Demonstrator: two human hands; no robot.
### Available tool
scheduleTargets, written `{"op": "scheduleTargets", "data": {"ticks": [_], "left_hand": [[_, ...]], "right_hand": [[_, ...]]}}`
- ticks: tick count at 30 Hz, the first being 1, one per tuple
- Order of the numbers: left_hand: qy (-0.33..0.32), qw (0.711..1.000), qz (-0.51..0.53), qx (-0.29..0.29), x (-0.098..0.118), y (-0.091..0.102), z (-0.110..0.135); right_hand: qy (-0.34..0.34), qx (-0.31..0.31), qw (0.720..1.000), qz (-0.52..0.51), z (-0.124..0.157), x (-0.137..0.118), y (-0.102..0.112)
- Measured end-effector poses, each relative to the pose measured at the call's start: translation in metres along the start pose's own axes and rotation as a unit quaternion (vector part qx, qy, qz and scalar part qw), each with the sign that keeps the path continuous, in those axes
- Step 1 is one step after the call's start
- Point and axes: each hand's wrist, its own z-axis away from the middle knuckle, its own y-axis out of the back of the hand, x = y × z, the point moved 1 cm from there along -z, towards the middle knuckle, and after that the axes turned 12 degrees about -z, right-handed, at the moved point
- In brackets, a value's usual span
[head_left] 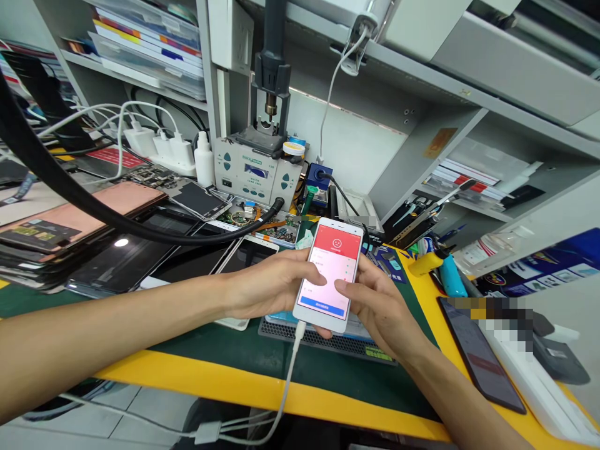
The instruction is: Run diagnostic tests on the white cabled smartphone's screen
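Observation:
A white smartphone (328, 275) is held upright between both my hands, above the front of the bench. Its lit screen has a red band with a frowning face on top and a blue bar at the bottom. My left hand (276, 281) grips its left side, the thumb lying over the screen. On the right edge my right hand (375, 297) is wrapped, its thumb also over the screen. Fingers behind the phone are mostly hidden. A white charging cable (294, 359) is plugged into the phone's lower end and hangs below the bench edge to a splitter (207, 432).
A soldering station (253, 172) stands at the back, with a thick black hose (140, 228) arching across the left. Phones and parts (70, 231) are stacked at left. A dark tablet (482, 356) lies right. Shelves (462, 94) overhang the back. A green mat (201, 356) covers the bench.

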Motion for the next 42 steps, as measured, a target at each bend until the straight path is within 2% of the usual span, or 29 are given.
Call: {"op": "scheduleTargets", "data": {"ticks": [17,22,28,42], "left_hand": [[0.005,1.000,-0.004,0.001,0.0019,-0.0020,0.0010],[0.004,1.000,-0.005,-0.004,-0.0001,0.0005,0.0005],[-0.001,1.000,-0.008,-0.008,-0.0004,0.0011,0.0006],[0.003,1.000,-0.002,0.007,0.0014,-0.0012,0.0009]], "right_hand": [[0.001,-0.014,1.000,0.008,-0.0015,0.0005,-0.0001],[0.005,0.003,1.000,0.020,-0.0003,-0.0008,-0.0002],[0.002,-0.007,1.000,0.014,0.0012,-0.0007,0.0011],[0.005,0.010,1.000,0.011,0.0008,-0.0024,-0.0023]]}}
